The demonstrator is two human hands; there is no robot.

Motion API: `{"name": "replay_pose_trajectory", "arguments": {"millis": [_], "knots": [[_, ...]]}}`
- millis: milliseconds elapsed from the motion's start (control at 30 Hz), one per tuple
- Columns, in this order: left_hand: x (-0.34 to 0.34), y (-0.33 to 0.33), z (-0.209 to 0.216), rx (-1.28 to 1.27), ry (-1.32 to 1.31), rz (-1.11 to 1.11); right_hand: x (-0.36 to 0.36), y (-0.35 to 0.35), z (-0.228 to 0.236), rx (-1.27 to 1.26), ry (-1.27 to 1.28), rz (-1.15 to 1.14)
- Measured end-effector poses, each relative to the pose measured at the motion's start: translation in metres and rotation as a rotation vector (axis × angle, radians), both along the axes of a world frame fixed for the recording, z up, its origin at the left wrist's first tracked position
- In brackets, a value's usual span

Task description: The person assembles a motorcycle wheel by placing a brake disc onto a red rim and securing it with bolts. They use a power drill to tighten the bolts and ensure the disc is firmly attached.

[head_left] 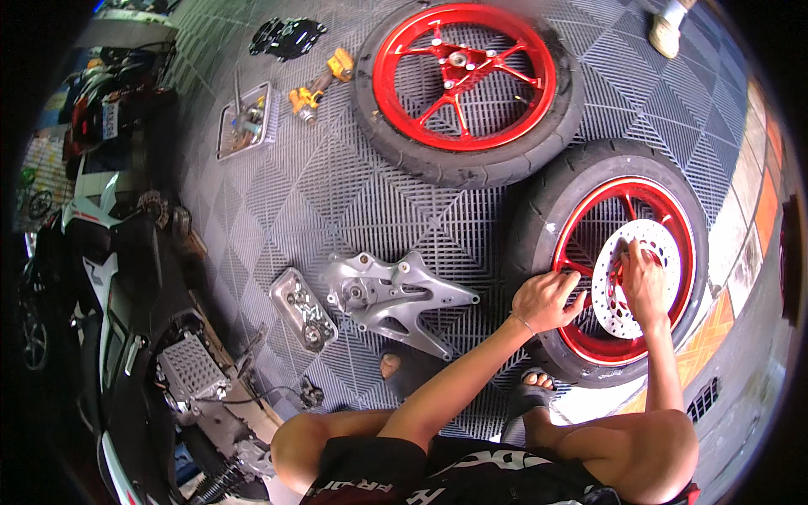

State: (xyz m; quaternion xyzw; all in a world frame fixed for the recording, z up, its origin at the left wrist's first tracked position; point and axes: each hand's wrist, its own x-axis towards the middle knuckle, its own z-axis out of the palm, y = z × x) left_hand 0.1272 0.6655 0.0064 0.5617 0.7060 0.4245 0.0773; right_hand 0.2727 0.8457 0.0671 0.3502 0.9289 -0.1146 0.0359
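A motorcycle wheel with a red rim and black tyre (539, 227) lies on the floor mat at the right. Over its hub sits a white drilled brake disc (610, 313). My left hand (549, 301) rests over the left side of the rim, thumb and fingers apart near a red spoke (575, 268). At the disc's centre, my right hand (644, 282) reaches down with its fingertips drawn together. Whatever those fingers pinch is too small to make out, and the hand hides part of the hub.
Another red wheel (459, 143) lies beyond. A grey metal swingarm (404, 295) and a small parts tray (295, 290) lie left of my hands. Farther off are a yellow power tool (307, 101), a tool basket (244, 126) and black parts (286, 38). A motorcycle (109, 311) stands at left; someone's shoe (665, 35) shows top right.
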Motion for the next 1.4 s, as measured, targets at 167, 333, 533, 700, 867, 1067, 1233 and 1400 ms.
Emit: {"name": "replay_pose_trajectory", "arguments": {"millis": [167, 333, 533, 700, 867, 1067, 1233, 1400], "knots": [[-0.003, 0.000, 0.000, -0.010, -0.019, -0.028, -0.002, -0.004, 0.008, -0.047, -0.016, -0.081], [-0.002, 0.013, 0.011, -0.064, -0.095, 0.005, 0.013, 0.004, -0.010, 0.055, -0.196, 0.039], [0.015, 0.038, 0.020, -0.350, -1.744, -0.018, -0.007, -0.053, 0.065, -0.424, 0.356, -0.135], [0.049, 0.053, 0.032, -0.218, -1.836, -0.099, 0.013, -0.069, 0.069, -0.218, 0.401, -0.152], [0.062, 0.048, 0.040, -0.136, -2.024, -0.126, 0.042, -0.069, 0.061, -0.126, 0.406, -0.086], [0.049, 0.052, 0.063, -0.291, -1.812, -0.171, 0.076, -0.060, 0.061, -0.353, 0.749, -0.522], [0.008, 0.065, 0.042, -0.130, -0.594, -0.054, 0.137, -0.005, 0.009, -0.142, 0.566, -0.806], [-0.051, 0.061, -0.005, 0.045, -0.210, -0.114, 0.124, 0.018, -0.022, 0.058, 0.501, -0.466]]}}
